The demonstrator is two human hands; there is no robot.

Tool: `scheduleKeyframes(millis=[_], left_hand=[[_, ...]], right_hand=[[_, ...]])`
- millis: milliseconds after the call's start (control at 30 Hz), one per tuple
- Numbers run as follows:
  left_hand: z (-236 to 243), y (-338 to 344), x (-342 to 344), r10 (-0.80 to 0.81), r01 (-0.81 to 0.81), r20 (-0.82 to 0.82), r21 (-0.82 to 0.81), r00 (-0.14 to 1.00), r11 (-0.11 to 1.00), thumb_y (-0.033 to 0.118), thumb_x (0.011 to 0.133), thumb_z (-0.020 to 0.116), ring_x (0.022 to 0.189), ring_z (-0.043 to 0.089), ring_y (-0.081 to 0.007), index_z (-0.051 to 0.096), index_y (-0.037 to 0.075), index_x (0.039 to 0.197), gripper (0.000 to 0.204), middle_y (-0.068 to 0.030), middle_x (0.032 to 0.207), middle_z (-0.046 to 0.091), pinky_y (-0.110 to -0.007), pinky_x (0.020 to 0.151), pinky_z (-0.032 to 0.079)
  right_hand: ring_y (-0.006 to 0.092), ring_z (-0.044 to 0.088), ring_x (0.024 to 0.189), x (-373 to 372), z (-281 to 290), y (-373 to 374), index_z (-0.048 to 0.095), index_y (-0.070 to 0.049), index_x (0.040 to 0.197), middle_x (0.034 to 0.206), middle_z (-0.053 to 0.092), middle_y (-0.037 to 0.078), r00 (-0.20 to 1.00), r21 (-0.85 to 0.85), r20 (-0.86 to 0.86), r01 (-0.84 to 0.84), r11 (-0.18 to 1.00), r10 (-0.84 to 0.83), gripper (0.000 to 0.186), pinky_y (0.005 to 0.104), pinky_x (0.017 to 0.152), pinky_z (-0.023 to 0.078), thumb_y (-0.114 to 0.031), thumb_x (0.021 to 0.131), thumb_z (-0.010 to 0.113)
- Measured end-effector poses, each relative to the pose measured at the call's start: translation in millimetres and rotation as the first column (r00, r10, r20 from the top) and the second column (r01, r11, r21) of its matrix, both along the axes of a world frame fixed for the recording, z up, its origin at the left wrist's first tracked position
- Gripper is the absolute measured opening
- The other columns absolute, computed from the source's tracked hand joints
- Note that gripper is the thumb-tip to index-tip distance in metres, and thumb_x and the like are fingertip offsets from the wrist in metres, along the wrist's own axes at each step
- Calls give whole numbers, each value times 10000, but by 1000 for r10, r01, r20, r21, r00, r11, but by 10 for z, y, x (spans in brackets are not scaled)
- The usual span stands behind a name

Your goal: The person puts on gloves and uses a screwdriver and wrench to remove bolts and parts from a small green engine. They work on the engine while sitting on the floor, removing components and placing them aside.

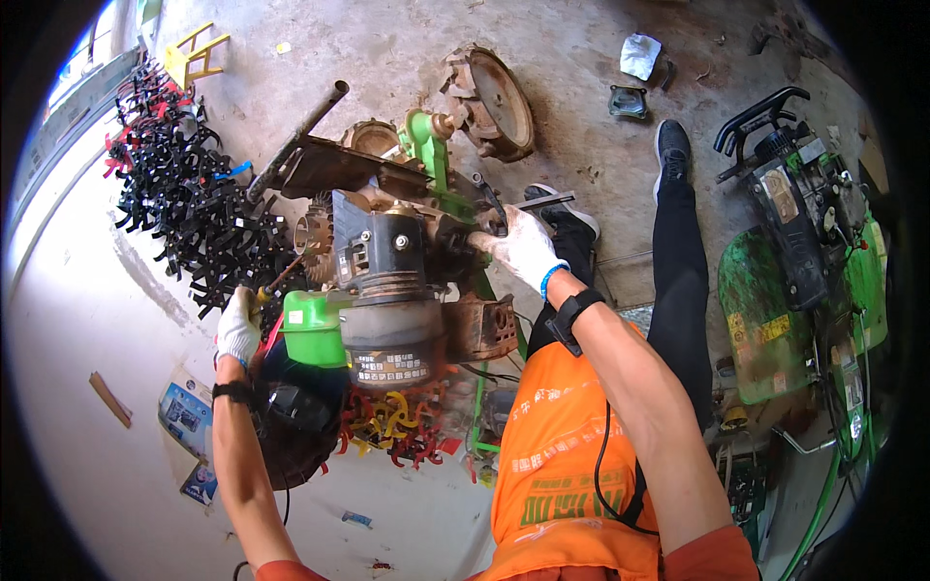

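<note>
A tiller engine (pixel 387 252) with a grey round housing and a bright green tank (pixel 316 327) sits in front of me on a dirty green frame (pixel 426 145). My left hand (pixel 238 327), in a white glove, is closed around the yellow handle of a screwdriver (pixel 281 279). The shaft slants up toward a rusty, finned round part (pixel 315 236) on the engine's left side. My right hand (pixel 523 250), also gloved, is at the engine's right side, beside a dark metal lever (pixel 491 200). Its fingers bend in against the machine, and what they hold is hidden.
Black tiller blades (pixel 184 194) are heaped at the left; red and yellow ones (pixel 402 426) lie nearer. A lugged wheel (pixel 492 102) is at the far side, a yellow stool (pixel 194 56) far left. Another green-and-black machine (pixel 799 242) stands right of my legs.
</note>
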State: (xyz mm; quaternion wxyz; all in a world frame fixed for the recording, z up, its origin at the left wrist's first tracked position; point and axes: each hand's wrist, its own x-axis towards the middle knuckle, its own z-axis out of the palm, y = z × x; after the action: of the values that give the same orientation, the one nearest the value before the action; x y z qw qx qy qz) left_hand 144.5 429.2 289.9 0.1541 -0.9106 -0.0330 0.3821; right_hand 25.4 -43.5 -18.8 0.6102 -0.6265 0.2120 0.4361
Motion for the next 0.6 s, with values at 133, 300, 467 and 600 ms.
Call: scheduleKeyframes(millis=[133, 300, 467, 600], left_hand=[[-623, 437, 217, -17, 13, 126, 27, 992, 1000, -38, 933, 718, 908, 669, -455, 583, 74, 1102, 243, -207, 977, 674, -490, 793, 548], [-999, 718, 235, -24, 29, 138, -36, 990, 999, -21, 943, 740, 900, 672, -397, 585, 73, 1085, 230, -177, 988, 688, -430, 806, 551], [-412, 883, 62, -90, 82, 83, 97, 992, 992, -52, 937, 690, 819, 646, -349, 562, 79, 1053, 217, -156, 915, 670, -417, 764, 548], [171, 525, 140, -35, 36, 65, -9, 997, 999, -74, 966, 680, 911, 709, -389, 581, 74, 1179, 277, -196, 978, 682, -444, 819, 570]], right_hand=[[408, 727, 1203, -19, 7, 16, 716, -18, 1299, 1235, 777, 253, 1000, -41, -2, 20, 999, -20, 665, 462, 1038, 552, -503, 878, 886], [374, 745, 1150, -46, -109, 5, 751, -45, 1294, 1211, 789, 216, 996, 60, 77, 37, 998, -42, 606, 447, 1005, 566, -450, 863, 880], [316, 762, 1025, -44, -123, -9, 763, -44, 1280, 1111, 808, 177, 997, 120, 58, 48, 992, -55, 520, 404, 947, 578, -393, 909, 868], [291, 754, 1036, -48, -117, -4, 762, -12, 1252, 1124, 808, 170, 996, 67, 87, 30, 997, -36, 510, 389, 967, 573, -388, 924, 866]])
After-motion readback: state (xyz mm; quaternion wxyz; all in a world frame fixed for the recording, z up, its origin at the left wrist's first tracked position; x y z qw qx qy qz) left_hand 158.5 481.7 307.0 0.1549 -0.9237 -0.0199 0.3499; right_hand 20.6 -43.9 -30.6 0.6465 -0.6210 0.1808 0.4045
